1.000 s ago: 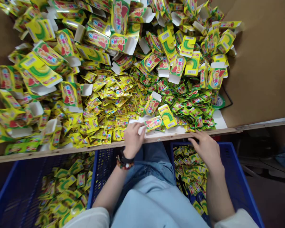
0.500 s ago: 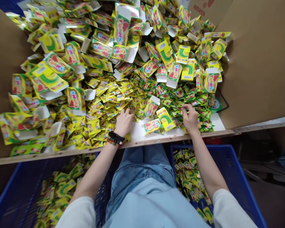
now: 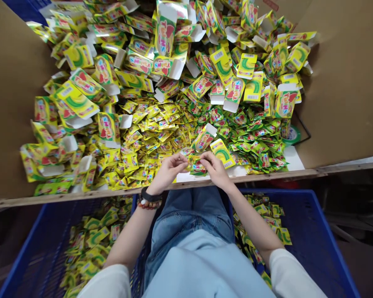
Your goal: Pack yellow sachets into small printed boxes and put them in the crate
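My left hand [image 3: 170,170] is at the front edge of the table, thumb and fingers pinched on a small yellow packet [image 3: 192,159]. Close beside it, my right hand [image 3: 216,169] pinches a small green packet [image 3: 198,168] with red on it. The two packets overlap between my fingertips, and a small box behind them is partly covered. Just beyond my hands lie an open printed box [image 3: 204,138] and a yellow box [image 3: 223,153] with a green curve. Loose yellow packets [image 3: 155,132] spread to the left, loose green packets [image 3: 257,142] to the right.
Behind the packets rises a heap of open printed boxes [image 3: 136,62]. Cardboard walls [image 3: 351,91] flank the table, whose wooden edge [image 3: 112,193] runs in front. Below stand a left blue crate [image 3: 34,244] and a right blue crate [image 3: 311,231] holding filled-looking boxes. A tape roll [image 3: 294,135] lies at right.
My hands have come together at the front middle from the two packet piles. A yellow and a green packet now show between them. The whole view has shifted slightly.
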Demonstrator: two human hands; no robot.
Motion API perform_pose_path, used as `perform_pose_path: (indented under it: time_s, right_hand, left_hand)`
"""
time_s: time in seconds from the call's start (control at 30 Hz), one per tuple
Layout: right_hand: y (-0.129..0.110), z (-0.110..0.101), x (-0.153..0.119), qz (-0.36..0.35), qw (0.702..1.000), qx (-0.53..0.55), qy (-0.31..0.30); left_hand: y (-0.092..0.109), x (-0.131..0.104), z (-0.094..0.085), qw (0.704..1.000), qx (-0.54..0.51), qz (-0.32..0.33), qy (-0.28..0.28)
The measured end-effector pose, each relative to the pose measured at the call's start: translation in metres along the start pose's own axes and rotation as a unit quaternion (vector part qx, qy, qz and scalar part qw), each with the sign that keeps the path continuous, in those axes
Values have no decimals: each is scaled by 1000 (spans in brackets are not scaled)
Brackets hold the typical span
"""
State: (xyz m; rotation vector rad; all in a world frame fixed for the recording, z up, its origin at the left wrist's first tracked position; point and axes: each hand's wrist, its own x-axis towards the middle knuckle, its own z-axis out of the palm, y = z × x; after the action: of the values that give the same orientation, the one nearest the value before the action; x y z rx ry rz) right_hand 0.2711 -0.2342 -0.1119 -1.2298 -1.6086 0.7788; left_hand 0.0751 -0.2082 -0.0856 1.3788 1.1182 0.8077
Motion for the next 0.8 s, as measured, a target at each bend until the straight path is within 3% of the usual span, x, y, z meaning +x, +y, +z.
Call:
perform_pose_path:
  time_s: [0.1,0.2,0.37,0.43,0.5,0.6,0.7,0.8]
  right_hand:
    - [-5,6,0,-33,997,-67,9]
    - [-9,5,-4,-43,996,-76,21]
    - [-5,0,-17,75,989,93,87]
    - [4,-7,-24,107,976,147,122]
    - [14,-18,-29,129,960,154,195]
    - [27,-36,-35,135,942,126,282]
    - [28,-47,-34,125,937,125,302]
    - [19,-51,-28,95,929,117,338]
  left_hand:
    - [-1,-9,15,996,-81,-43,21]
    - [-5,-11,27,992,-115,-37,23]
    - [-6,-4,47,992,-129,9,3]
    - [-3,6,54,997,-49,52,12]
    - [1,24,58,986,83,125,76]
    - [5,60,64,920,292,197,172]
    - [5,88,71,862,456,170,141]
    - [4,93,74,824,535,152,106]
